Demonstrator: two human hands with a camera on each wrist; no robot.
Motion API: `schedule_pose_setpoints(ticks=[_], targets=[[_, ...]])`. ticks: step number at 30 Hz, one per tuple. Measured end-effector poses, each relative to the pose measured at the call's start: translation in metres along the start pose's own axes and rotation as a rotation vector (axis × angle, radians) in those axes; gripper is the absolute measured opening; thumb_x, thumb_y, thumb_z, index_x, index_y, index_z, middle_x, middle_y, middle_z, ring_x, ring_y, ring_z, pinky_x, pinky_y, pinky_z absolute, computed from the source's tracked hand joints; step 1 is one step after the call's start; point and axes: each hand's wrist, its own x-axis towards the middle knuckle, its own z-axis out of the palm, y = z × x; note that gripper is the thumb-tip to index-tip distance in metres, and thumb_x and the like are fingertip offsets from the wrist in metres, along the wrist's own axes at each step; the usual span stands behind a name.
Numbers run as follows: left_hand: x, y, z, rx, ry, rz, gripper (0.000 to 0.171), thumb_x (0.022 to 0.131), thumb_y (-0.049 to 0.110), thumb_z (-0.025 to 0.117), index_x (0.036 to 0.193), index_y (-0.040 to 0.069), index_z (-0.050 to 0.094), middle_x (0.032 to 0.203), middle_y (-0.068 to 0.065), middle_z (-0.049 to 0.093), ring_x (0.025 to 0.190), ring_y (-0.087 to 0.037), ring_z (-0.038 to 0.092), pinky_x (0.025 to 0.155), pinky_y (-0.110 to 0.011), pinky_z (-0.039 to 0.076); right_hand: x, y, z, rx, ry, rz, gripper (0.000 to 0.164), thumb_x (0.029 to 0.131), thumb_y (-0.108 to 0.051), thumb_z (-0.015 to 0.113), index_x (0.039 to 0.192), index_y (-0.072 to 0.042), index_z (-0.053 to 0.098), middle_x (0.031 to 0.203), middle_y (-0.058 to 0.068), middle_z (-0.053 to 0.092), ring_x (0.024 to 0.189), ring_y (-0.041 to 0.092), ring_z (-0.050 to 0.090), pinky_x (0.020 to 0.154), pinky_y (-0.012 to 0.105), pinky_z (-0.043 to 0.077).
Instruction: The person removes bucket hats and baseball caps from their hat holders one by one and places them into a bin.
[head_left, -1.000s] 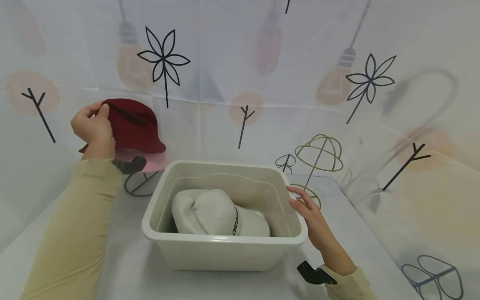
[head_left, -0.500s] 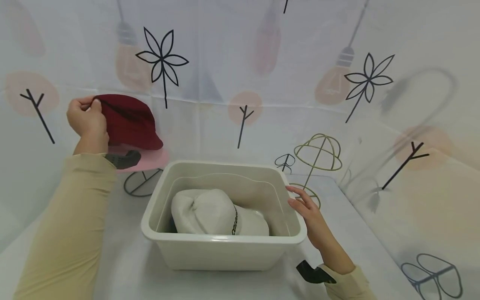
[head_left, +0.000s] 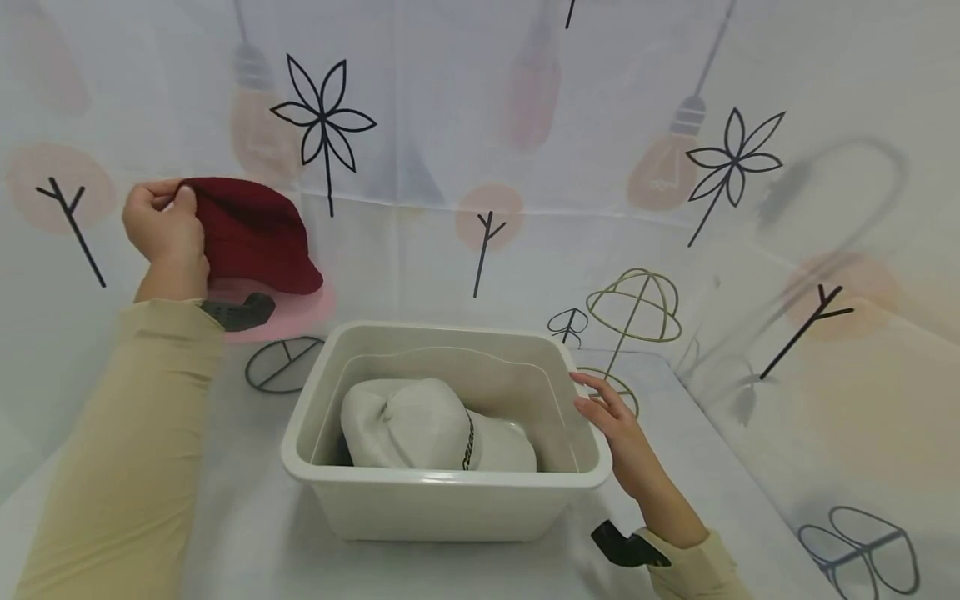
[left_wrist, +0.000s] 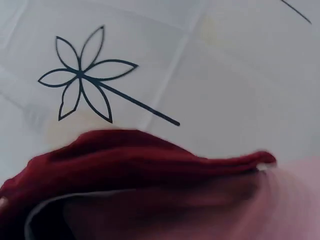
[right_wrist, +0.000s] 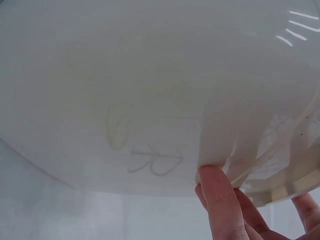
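Observation:
In the head view my left hand (head_left: 168, 229) pinches the edge of a dark red bucket hat (head_left: 255, 237), held up at the far left. Its lower edge overlaps a pink hat (head_left: 300, 312) on a black wire stand (head_left: 283, 387). The left wrist view has the red hat (left_wrist: 135, 155) sagging in a fold beside pink fabric (left_wrist: 295, 195). My right hand (head_left: 630, 446) rests its fingers against the right rim of a white plastic tub (head_left: 442, 508). In the right wrist view a fingertip (right_wrist: 212, 175) touches the tub's outer wall (right_wrist: 150, 90).
A white cap (head_left: 427, 421) with a dark chain trim lies inside the tub. Behind the tub's right corner stands a gold wire hat stand (head_left: 633, 312). A patterned cloth backdrop (head_left: 420, 150) rises behind the white tabletop (head_left: 247, 500).
My left hand has raised the red hat slightly and drawn it a little to the left, so more of the pink hat and its stand shows. The right hand keeps its place at the rim.

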Motion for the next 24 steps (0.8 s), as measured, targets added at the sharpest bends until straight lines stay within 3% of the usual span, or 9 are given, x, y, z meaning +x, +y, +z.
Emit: schedule_pose_setpoints(ticks=[4, 11, 24], targets=[[0.001, 0.002, -0.002, -0.036, 0.016, -0.041, 0.018, 0.087, 0.001, 0.061, 0.076, 0.015, 0.059, 0.089, 0.004, 0.053, 0.081, -0.003, 0.050, 0.074, -0.015, 0.039, 0.000, 0.000, 0.000, 0.004, -0.005, -0.012, 0.043, 0.097, -0.023, 0.048, 0.137, -0.011, 0.038, 0.125, 0.021, 0.045, 0.100, 0.022, 0.055, 0.075, 0.037, 0.051], [-0.003, 0.013, 0.008, -0.117, -0.018, 0.060, 0.014, 0.088, 0.002, 0.060, 0.080, 0.013, 0.059, 0.097, 0.003, 0.054, 0.086, -0.007, 0.054, 0.081, -0.018, 0.040, 0.001, 0.001, -0.001, 0.001, -0.003, -0.014, 0.043, 0.097, -0.025, 0.049, 0.136, -0.012, 0.038, 0.124, 0.020, 0.046, 0.100, 0.022, 0.055, 0.075, 0.039, 0.051], [-0.019, 0.033, 0.018, -0.209, -0.074, 0.116, 0.015, 0.087, -0.002, 0.060, 0.077, 0.009, 0.058, 0.093, -0.001, 0.054, 0.094, -0.006, 0.051, 0.078, -0.015, 0.040, 0.001, 0.001, 0.000, 0.004, 0.000, -0.010, 0.043, 0.097, -0.023, 0.047, 0.137, -0.011, 0.038, 0.125, 0.022, 0.045, 0.100, 0.022, 0.055, 0.074, 0.037, 0.050]])
